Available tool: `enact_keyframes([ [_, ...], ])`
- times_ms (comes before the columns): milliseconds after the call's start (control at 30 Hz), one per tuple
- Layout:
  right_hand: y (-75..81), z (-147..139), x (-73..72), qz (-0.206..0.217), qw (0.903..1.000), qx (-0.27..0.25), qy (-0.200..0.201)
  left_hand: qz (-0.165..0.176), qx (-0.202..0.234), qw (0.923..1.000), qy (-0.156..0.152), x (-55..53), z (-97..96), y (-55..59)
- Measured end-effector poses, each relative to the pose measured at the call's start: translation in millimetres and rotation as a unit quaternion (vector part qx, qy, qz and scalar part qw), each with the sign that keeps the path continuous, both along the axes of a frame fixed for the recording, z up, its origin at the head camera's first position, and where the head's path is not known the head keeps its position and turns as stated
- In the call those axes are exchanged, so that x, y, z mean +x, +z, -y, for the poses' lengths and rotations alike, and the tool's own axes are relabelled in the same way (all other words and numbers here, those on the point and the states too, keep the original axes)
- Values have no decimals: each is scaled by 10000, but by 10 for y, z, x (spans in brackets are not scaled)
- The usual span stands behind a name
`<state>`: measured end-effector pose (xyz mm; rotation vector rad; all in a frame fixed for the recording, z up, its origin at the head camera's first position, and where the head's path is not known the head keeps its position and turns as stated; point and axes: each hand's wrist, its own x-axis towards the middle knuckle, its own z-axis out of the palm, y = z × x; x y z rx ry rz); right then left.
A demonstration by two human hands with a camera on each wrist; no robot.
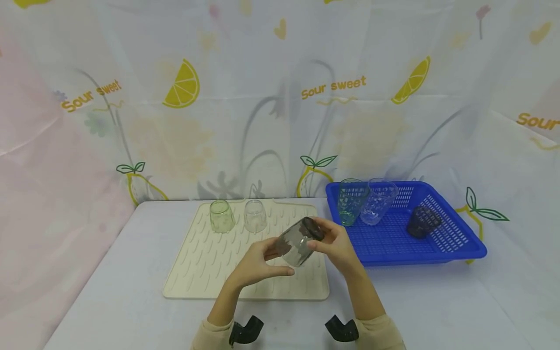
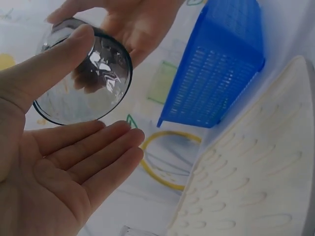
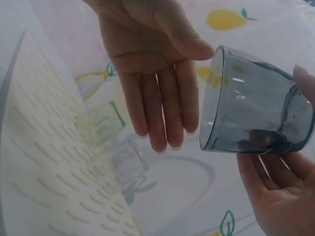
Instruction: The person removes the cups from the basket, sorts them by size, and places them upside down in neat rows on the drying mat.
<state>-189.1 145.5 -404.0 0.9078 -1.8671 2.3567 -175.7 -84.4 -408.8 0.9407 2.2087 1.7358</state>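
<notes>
A smoky grey glass tumbler [image 1: 297, 244] is held tilted above the drying mat, its rim toward the left hand. My right hand [image 1: 334, 245] grips it around its dark base end, with the thumb on the near side. At the rim, my left hand [image 1: 255, 265] has its fingers straight and its thumb apart from them. In the right wrist view the left thumb is close by the rim of the tumbler [image 3: 251, 108]; I cannot tell whether it touches. Upside down on the cream drying mat [image 1: 197, 272] stand a light green glass [image 1: 222, 218] and a clear glass [image 1: 255, 218].
On the right stands a blue plastic basket [image 1: 393, 248]. Inside it a green glass [image 1: 349, 204] and a clear glass [image 1: 378, 204] lean at its left, and a dark glass [image 1: 423, 222] lies at its right. A printed curtain [image 1: 262, 121] hangs behind the white table [image 1: 113, 272].
</notes>
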Motion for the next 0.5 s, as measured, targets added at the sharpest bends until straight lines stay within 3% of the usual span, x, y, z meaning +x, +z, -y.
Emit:
enact_keyframes([
  [133, 63, 28, -94, 391, 9942, 506, -870, 45, -174, 9998, 132, 30, 52, -43],
  [233, 84, 43, -189, 599, 9858, 919, -1272, 17, -138, 9998, 140, 49, 86, -82],
  [500, 7, 119, -458, 442, 9832, 1339, -1157, 25, 24, 9988, 486, 142, 229, -180],
])
